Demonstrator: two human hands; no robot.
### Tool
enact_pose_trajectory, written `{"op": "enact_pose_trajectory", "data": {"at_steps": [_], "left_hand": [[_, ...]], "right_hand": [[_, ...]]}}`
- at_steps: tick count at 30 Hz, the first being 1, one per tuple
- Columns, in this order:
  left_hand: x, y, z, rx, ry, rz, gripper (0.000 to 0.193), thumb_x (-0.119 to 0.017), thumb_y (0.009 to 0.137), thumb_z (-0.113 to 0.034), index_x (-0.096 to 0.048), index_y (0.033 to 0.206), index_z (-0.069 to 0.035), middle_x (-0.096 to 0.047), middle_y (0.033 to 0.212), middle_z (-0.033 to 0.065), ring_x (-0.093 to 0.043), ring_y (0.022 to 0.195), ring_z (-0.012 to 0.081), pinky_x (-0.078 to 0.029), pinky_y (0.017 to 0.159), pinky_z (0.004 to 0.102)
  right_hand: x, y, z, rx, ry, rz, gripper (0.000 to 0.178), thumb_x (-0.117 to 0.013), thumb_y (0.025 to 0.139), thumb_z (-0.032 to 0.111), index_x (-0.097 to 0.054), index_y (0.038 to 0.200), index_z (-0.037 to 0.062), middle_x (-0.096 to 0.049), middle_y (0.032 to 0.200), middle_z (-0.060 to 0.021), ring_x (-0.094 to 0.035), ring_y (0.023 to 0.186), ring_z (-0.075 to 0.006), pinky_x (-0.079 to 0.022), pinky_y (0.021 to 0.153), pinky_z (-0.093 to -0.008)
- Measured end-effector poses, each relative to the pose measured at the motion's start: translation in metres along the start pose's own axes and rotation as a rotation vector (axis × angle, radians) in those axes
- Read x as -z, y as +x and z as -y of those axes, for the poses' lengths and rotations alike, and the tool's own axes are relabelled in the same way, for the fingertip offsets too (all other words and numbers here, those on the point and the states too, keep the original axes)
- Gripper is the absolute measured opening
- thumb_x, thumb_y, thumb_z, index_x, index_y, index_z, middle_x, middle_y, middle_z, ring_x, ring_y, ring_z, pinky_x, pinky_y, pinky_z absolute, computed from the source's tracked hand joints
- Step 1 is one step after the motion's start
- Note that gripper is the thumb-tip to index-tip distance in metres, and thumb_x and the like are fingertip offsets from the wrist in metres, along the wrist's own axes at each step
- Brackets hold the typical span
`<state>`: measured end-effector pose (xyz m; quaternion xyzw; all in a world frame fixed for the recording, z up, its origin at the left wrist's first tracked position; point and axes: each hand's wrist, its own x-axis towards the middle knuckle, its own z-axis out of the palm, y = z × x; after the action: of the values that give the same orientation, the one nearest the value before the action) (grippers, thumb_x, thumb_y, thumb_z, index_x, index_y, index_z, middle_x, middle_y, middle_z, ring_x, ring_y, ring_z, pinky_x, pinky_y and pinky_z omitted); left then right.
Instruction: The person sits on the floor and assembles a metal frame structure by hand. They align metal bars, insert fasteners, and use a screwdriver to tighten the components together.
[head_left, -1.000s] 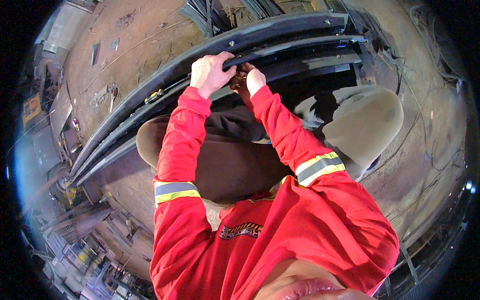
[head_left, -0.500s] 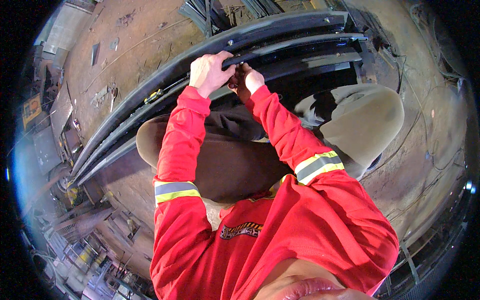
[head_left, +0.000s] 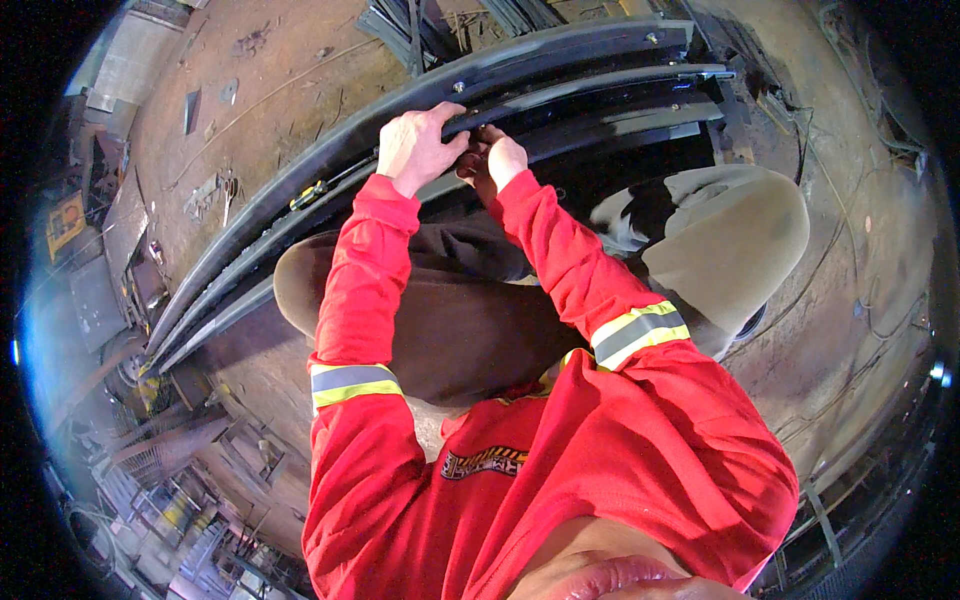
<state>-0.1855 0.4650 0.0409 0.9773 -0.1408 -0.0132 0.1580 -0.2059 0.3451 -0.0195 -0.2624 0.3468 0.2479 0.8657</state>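
Observation:
Long black metal rails lie side by side in front of my knees. The far rail (head_left: 560, 52) carries round bolt heads, and the middle rail (head_left: 620, 84) runs close alongside it. My left hand (head_left: 415, 148) is closed over the middle rail, its fingers curled round the edge. Just to the right, my right hand (head_left: 498, 160) reaches to the rail's near side with fingers bent and pinched together. Its fingertips are in shadow, and whatever they hold is hidden. The near rail (head_left: 640, 124) passes beyond my right hand.
A yellow-and-black hand tool (head_left: 308, 195) rests on the rails left of my left forearm. Dark metal strips (head_left: 405, 35) are stacked on the brown floor beyond. Pliers-like tools (head_left: 229, 190) lie on the floor at left, and a thin cable (head_left: 850, 225) trails at right.

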Motion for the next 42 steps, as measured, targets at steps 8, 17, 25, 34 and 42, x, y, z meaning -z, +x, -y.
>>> {"op": "enact_pose_trajectory", "data": {"at_steps": [8,17,25,34,42], "left_hand": [[0.008,0.004,0.001,-0.107,-0.008,0.113,0.035,-0.062,0.077,-0.028,-0.065,0.111,-0.017,-0.067,0.079,0.0157,-0.065,0.075,0.0342,-0.052,0.069,0.0432],[0.007,0.01,-0.004,-0.131,0.027,0.192,0.036,-0.059,0.077,-0.024,-0.064,0.11,-0.01,-0.065,0.078,0.0196,-0.064,0.074,0.0366,-0.051,0.069,0.0466],[0.009,0.01,-0.007,-0.14,0.061,0.198,0.037,-0.059,0.076,-0.022,-0.062,0.11,-0.009,-0.065,0.076,0.0209,-0.064,0.074,0.0379,-0.05,0.069,0.0473],[0.011,0.007,-0.007,-0.124,0.061,0.209,0.037,-0.06,0.075,-0.022,-0.061,0.11,-0.009,-0.064,0.074,0.0219,-0.063,0.073,0.0386,-0.05,0.069,0.048],[0.011,0.007,-0.006,-0.109,0.079,0.202,0.038,-0.059,0.076,-0.022,-0.061,0.112,-0.009,-0.065,0.08,0.0224,-0.064,0.077,0.0389,-0.051,0.07,0.0476]], "right_hand": [[0.0,-0.001,0.002,-0.093,-0.013,-0.004,0.024,-0.039,0.098,0.025,-0.054,0.086,0.0103,-0.05,0.066,-0.0006,-0.047,0.055,-0.0156,-0.04,0.054,-0.0331],[0.004,0.025,-0.014,-0.038,0.171,-0.017,0.025,-0.04,0.098,0.028,-0.05,0.083,0.0113,-0.049,0.064,-0.0036,-0.045,0.049,-0.0179,-0.039,0.048,-0.0363],[0.0,0.018,-0.011,0.005,0.176,-0.009,0.026,-0.034,0.1,0.026,-0.054,0.093,0.0106,-0.056,0.076,-0.0025,-0.056,0.065,-0.0179,-0.047,0.06,-0.0347],[0.006,0.025,-0.013,-0.074,0.104,0.005,0.025,-0.036,0.099,0.027,-0.055,0.101,0.0114,-0.059,0.086,-0.0038,-0.059,0.074,-0.0212,-0.051,0.069,-0.0404],[-0.004,0.046,-0.033,-0.023,0.295,0.022,0.027,-0.039,0.097,0.026,-0.06,0.101,0.0091,-0.063,0.096,-0.0072,-0.061,0.088,-0.0232,-0.052,0.078,-0.0413]]}}
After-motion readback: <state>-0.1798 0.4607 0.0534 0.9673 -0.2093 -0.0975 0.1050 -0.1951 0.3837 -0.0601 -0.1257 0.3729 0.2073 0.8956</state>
